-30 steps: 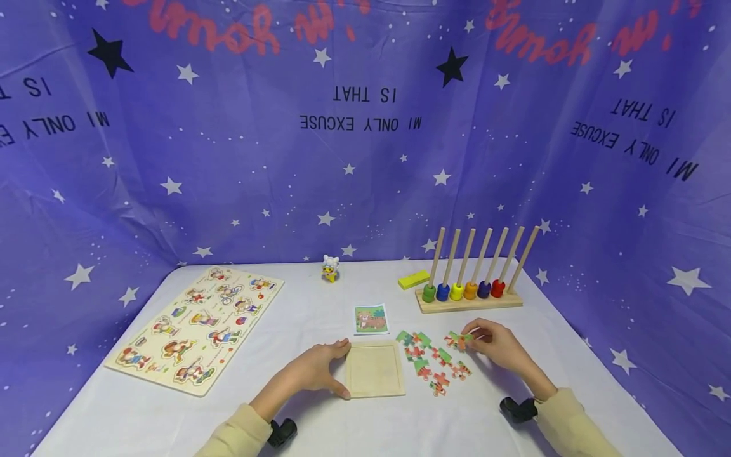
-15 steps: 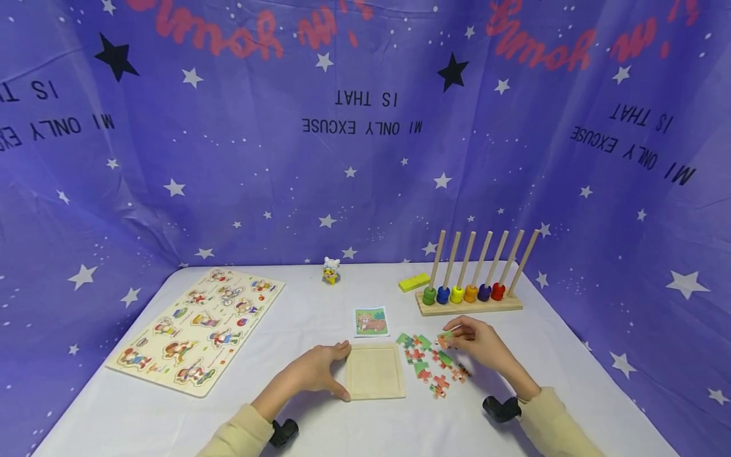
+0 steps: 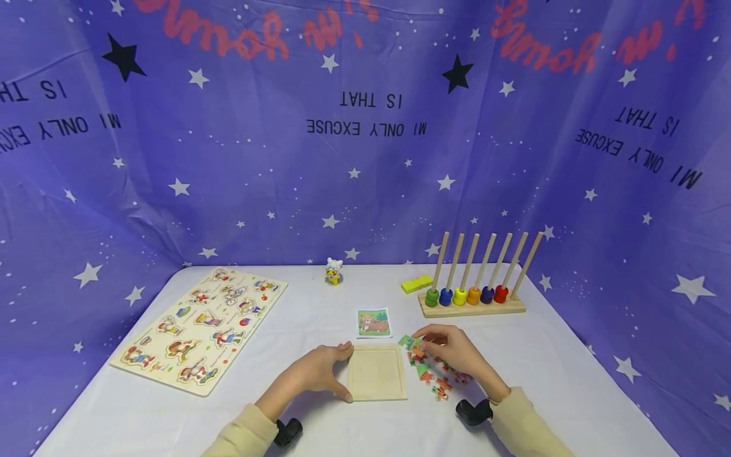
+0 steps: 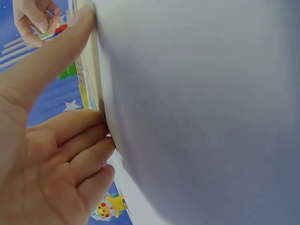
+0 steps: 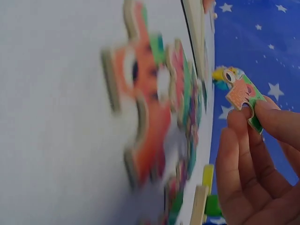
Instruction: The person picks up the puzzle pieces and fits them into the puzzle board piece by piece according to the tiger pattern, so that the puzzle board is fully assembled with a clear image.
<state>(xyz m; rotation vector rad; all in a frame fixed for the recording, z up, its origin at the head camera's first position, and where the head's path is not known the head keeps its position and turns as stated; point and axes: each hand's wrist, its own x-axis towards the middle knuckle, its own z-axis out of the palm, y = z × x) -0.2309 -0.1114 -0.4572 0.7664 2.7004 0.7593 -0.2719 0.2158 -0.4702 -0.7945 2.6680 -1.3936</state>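
Piece [image 5: 243,96] pinched by fingertips of right hand [image 3: 451,351], held above the loose pieces [image 3: 436,376] beside tray [image 3: 377,373]. Left hand [image 3: 313,372] lies flat-fingered against tray's left edge, steadying it. Risk: thin pinch may drop piece; tray may skid if that hand eases

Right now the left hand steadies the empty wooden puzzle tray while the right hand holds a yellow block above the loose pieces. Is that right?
Not quite. The right hand pinches a jigsaw piece, not a yellow block, as the right wrist view shows. The left hand does steady the empty wooden puzzle tray.
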